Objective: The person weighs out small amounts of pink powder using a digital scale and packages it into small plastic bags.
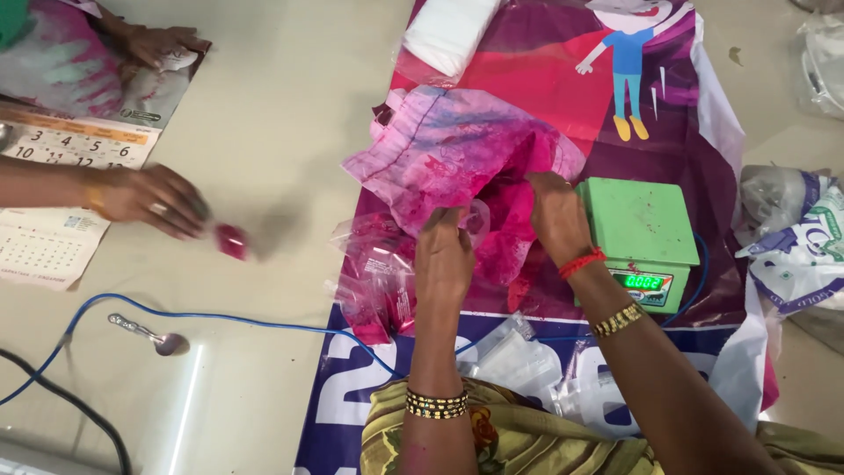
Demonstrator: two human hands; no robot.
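The pink-stained plastic bag (457, 158) lay just left of the green weighing scale (640, 224), its mouth opening toward the person. The left hand (444, 259) gripped the bag's near edge, fingers closed on the plastic, further left of the scale than the right. The right hand (556, 215) pinched the bag's right edge, almost touching the scale's left side. The 2 hands stood apart, the bag's opening between them. Small clear pouches (378, 281) lay left of the scale, beside the left hand. Far left of the scale, a co-worker's hand (149, 200) held a small pink packet (232, 240), and a metal spoon (145, 334) rested on the floor.
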